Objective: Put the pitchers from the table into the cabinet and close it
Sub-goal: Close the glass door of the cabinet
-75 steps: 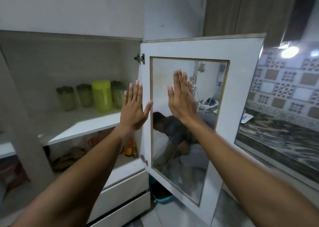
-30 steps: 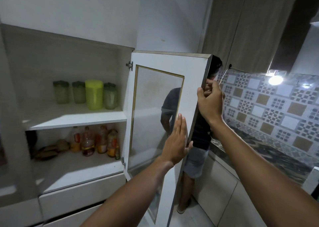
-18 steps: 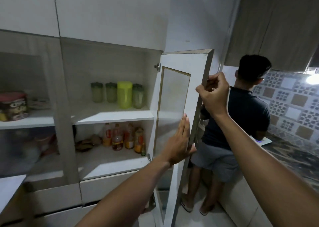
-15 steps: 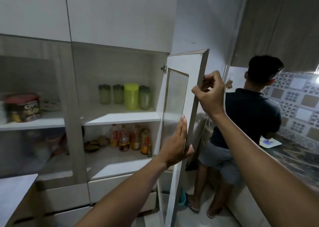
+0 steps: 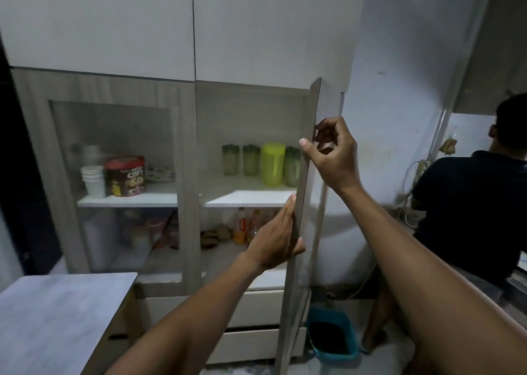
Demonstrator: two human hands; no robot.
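Observation:
The cabinet door [image 5: 306,175] stands edge-on to me, swung out from the open right-hand compartment. My right hand [image 5: 332,153] grips the door's front edge near its top, thumb on the near side. My left hand [image 5: 278,236] lies flat against the door's inner face lower down, fingers straight. On the upper shelf [image 5: 248,196] stand several pitchers: a bright yellow-green one [image 5: 273,163], two pale green ones [image 5: 241,159] to its left and one [image 5: 292,165] partly hidden behind the door.
Bottles [image 5: 245,226] fill the lower shelf. The left compartment behind glass holds a red tin [image 5: 125,175] and stacked white cups [image 5: 92,180]. A white table [image 5: 57,317] is at lower left. A person in a dark shirt [image 5: 470,212] stands at right; a blue bin [image 5: 332,337] sits on the floor.
The door has swung from wide open to edge-on toward the cabinet. My right hand moved from the glass to the door's edge and my left slid onto its inner face; the view pulled back.

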